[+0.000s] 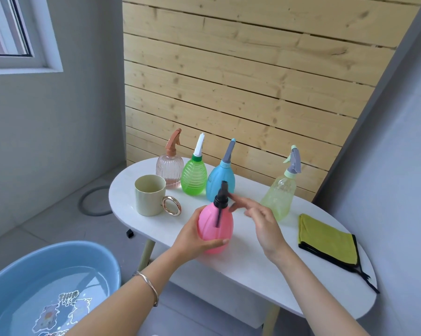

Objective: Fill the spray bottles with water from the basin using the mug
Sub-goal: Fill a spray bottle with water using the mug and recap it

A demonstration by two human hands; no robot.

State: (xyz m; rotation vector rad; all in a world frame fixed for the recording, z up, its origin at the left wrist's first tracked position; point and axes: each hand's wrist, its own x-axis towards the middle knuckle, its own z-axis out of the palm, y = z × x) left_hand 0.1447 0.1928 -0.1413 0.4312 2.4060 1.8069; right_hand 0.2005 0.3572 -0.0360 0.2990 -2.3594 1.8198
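Status: cap step on the first bottle, no water moved as far as I can tell.

- Left grip [194,241] is clamped round the belly of the pink ribbed plastic spray bottle [208,230], holding it upright near the front edge of the white oval counter [241,263].
- Right grip [262,221] is apart, with fingers [236,207] loosely extended and motion-blurred, just beside the bottle's black pump spray head [221,198]. Can't tell if they touch it.
- The head sits on the neck. I read this as going in to unscrew it, but it could equally be tightening. The bottle is opaque, so no fill level shows.
- The cream cylindrical mug with gold ring handle [148,195] stands upright on the counter, left of the pink bottle, with nothing holding it. Can't tell if there's water in it.
- The blue round plastic basin [95,251] is on the floor, lower left, with water in it.
- In a row behind, all capped: clear pink ribbed bottle with brown trigger [169,170], green ribbed bottle with white nozzle [194,177], and blue bottle with grey nozzle [219,180]. The pale yellow-green clear bottle with grey trigger [279,192] stands apart to the right.
- The folded yellow cloth with black edging [325,238] lies at the right end of the counter.

Next move, my read:
- The right grip pinches the collar and twists while the left resists the torque.
- Lift the head straight up so the dip tube clears the neck, then park it on the counter.
- The neck is narrow against the mug's wide rim, so pour slowly and expect spill. The cloth is in reach.
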